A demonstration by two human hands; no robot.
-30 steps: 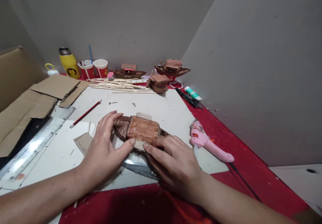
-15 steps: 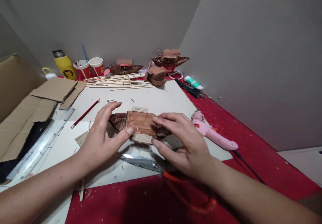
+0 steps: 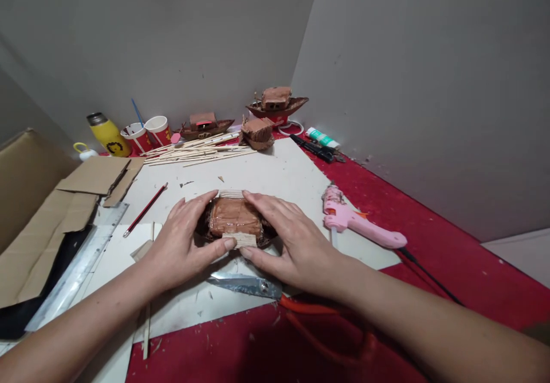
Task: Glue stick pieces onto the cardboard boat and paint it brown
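A small brown model boat (image 3: 235, 217) with a cabin roof lies on the white board between my hands. Pale ribbed strips stick out at the roof's far edge (image 3: 231, 194) and near edge (image 3: 239, 240). My left hand (image 3: 183, 242) is curved round the boat's left side, its thumb on the near strip and its fingertips by the far one. On the right, my right hand (image 3: 290, 231) grips the boat in the same way, thumb at the near strip's corner. Both hands hold the boat. Much of the two hull ends is hidden by my fingers.
Orange-handled scissors (image 3: 253, 285) lie just in front of the boat. A pink glue gun (image 3: 361, 225) rests at the right. Pencil (image 3: 145, 210), ruler (image 3: 81, 262) and cardboard (image 3: 79, 199) are at the left. Behind are thin sticks (image 3: 197, 151), cups (image 3: 158, 131), a yellow bottle (image 3: 109, 135) and other model boats (image 3: 277, 102).
My hands have closed in on the boat, with fingertips now at the far strip and thumbs at the near strip. The view has shifted slightly.
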